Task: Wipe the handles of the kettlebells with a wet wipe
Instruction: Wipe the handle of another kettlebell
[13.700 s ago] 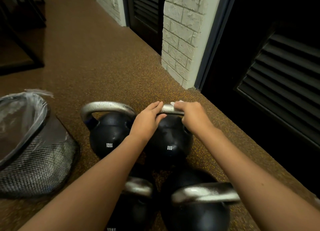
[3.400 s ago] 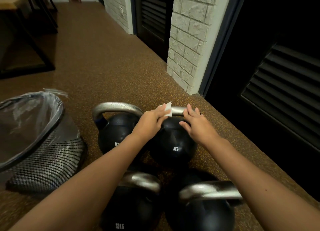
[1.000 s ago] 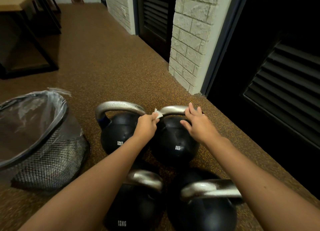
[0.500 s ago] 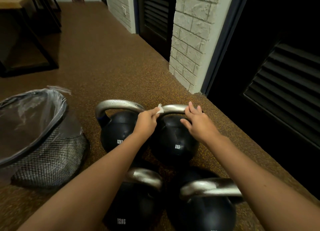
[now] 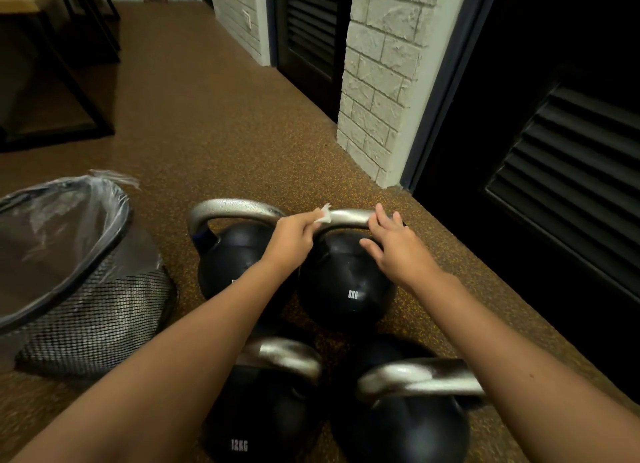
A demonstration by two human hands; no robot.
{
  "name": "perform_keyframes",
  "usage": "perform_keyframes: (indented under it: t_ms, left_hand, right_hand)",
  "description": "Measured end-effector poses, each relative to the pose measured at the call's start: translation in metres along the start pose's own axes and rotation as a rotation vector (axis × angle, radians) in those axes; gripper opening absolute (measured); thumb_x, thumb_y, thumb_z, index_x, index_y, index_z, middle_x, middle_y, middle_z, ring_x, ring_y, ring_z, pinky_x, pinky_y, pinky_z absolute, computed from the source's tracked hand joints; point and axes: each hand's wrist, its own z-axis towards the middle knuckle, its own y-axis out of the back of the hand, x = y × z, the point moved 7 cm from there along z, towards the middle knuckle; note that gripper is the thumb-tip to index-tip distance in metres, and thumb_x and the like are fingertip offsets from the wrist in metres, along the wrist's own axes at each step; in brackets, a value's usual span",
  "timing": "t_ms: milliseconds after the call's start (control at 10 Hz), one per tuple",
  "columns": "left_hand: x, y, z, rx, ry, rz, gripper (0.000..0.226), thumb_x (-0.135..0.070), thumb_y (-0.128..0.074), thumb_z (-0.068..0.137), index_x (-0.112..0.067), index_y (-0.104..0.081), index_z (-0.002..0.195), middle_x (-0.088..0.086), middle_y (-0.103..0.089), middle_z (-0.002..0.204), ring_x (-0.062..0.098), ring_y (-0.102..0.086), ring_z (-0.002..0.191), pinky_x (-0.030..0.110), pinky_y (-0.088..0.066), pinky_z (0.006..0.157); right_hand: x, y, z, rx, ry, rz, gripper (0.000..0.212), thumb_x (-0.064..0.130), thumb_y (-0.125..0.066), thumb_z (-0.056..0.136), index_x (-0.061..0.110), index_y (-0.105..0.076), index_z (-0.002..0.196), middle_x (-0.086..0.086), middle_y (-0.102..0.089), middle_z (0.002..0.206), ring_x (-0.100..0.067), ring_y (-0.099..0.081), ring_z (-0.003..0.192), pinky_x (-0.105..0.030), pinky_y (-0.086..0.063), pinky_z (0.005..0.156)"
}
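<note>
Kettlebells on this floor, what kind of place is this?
Probably a gym or workout room: four black kettlebells stand together on speckled rubber flooring, beside a lined mesh waste bin.

Handles (image 5: 349,216): I see silvery metal, grainy sheen.
Kettlebell bodies (image 5: 346,282): black, smooth, slightly glossy.
Wipe (image 5: 323,216): thin white sheet.
Bin (image 5: 93,310): black wire mesh, clear plastic liner.
Floor (image 5: 221,143): brown, speckled, rough.

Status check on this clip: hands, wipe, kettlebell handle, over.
Left hand pinches wet wipe against 8 kg kettlebell handle. Right hand open, fingers resting on same handle. Nothing blocking.
</note>
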Motion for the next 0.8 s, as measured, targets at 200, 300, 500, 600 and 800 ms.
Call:
perform_keyframes:
  t_ms: [200,300,500,600,800]
  left_hand:
    - [0.014,0.002,-0.007,-0.047,0.05,0.011,0.03,-0.007,-0.051,0.093,-0.005,-0.059,0.121,0.009,-0.061,0.123,0.017,-0.053,0.12,0.004,-0.027,0.091]
    - [0.011,0.0,0.002,-0.044,0.076,-0.004,0.03,-0.007,-0.05,0.093,-0.005,-0.06,0.121,0.009,-0.061,0.124,0.018,-0.052,0.121,0.006,-0.026,0.094]
    - [-0.017,-0.017,-0.005,0.058,-0.194,0.091,0.035,0.0,-0.05,0.091,-0.005,-0.056,0.125,0.009,-0.047,0.139,0.018,-0.04,0.131,0.025,-0.025,0.112]
    - [-0.006,-0.017,-0.007,0.052,-0.186,0.144,0.036,-0.003,-0.049,0.092,-0.009,-0.055,0.127,0.005,-0.044,0.142,0.016,-0.039,0.132,0.03,-0.028,0.113]
    - [0.01,-0.005,-0.007,-0.13,0.122,0.029,0.028,-0.018,-0.048,0.095,-0.01,-0.063,0.118,0.01,-0.066,0.116,0.022,-0.058,0.111,0.024,-0.039,0.095]
  right_hand:
    - [0.001,0.001,-0.001,0.001,-0.003,-0.006,0.056,0.035,-0.035,0.099,0.013,-0.021,0.148,-0.001,-0.001,0.159,-0.032,-0.004,0.145,-0.041,-0.014,0.115]
    - [0.003,0.002,-0.001,0.006,-0.003,-0.008,0.056,0.035,-0.035,0.099,0.012,-0.02,0.147,-0.002,-0.001,0.159,-0.032,-0.004,0.145,-0.041,-0.014,0.115]
    - [0.002,0.001,-0.003,0.008,-0.012,-0.024,0.056,0.035,-0.034,0.099,0.013,-0.018,0.148,-0.001,0.0,0.159,-0.031,-0.002,0.145,-0.041,-0.013,0.115]
    - [0.001,0.001,-0.002,0.01,-0.011,-0.016,0.056,0.035,-0.034,0.099,0.014,-0.017,0.148,-0.001,0.0,0.159,-0.03,-0.002,0.145,-0.041,-0.012,0.116]
    - [0.001,0.002,-0.002,0.011,-0.015,0.01,0.056,0.035,-0.034,0.099,0.015,-0.017,0.149,0.0,0.0,0.159,-0.03,-0.001,0.145,-0.041,-0.01,0.116]
